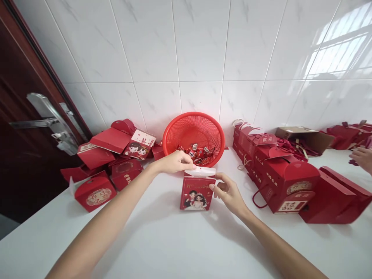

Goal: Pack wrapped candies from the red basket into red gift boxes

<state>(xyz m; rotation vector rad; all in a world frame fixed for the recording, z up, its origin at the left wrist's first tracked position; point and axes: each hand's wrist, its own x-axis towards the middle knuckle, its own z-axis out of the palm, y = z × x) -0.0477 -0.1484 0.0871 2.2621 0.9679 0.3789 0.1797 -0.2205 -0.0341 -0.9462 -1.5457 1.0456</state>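
Observation:
A small red gift box (195, 193) with a cartoon couple on its front stands upright on the white table. My left hand (177, 162) pinches the box's white top flap from the left. On the right side, my right hand (228, 192) grips the box's edge, thumb on the front and fingers behind. Just behind the box, a red plastic basket (194, 126) leans against the wall, with red-wrapped candies (200, 152) at its bottom.
A pile of red boxes (99, 195) lies at the left near a door (17, 116). Several red boxes (270, 174) line up at the right, by red bags (331, 197) and a cardboard box (322, 139). Another person's hand (363, 159) shows at the right edge.

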